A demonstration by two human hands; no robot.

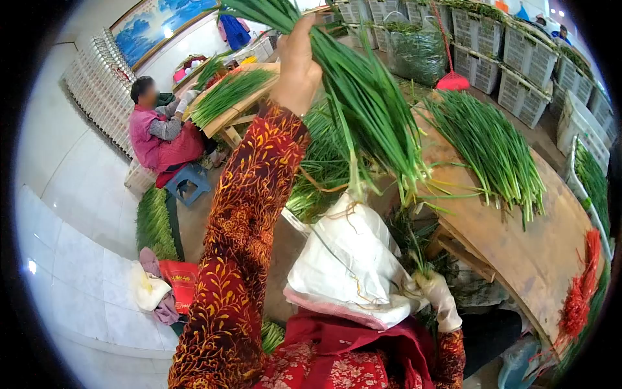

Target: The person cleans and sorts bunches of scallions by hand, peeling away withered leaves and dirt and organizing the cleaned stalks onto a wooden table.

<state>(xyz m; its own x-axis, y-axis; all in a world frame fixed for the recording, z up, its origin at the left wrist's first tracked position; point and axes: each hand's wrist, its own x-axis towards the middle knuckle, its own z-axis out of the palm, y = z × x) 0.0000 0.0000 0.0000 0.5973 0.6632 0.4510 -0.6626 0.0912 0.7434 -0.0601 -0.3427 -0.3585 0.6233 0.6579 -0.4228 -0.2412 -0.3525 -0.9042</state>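
Note:
Raised at the top centre, my left hand [299, 68] is wrapped round a large bunch of long green stalks [369, 97], whose pale root ends hang down to the right. My right hand [439, 298], in a pale glove, is low beside my lap, its fingers closed round some thin grassy strands [420, 262]. A white cloth [343, 253] covers my lap between the two hands. On the wooden table [518, 259] to the right lies another pile of green stalks [495, 152], and a bundle of red ties [580, 298] is near its right edge.
At the left, a person [155, 129] sits on a blue stool [188, 181] at another table with green stalks [230, 94]. Stacked white crates [476, 68] stand at the back right, near a red dustpan [452, 82]. More stalks lie on the floor.

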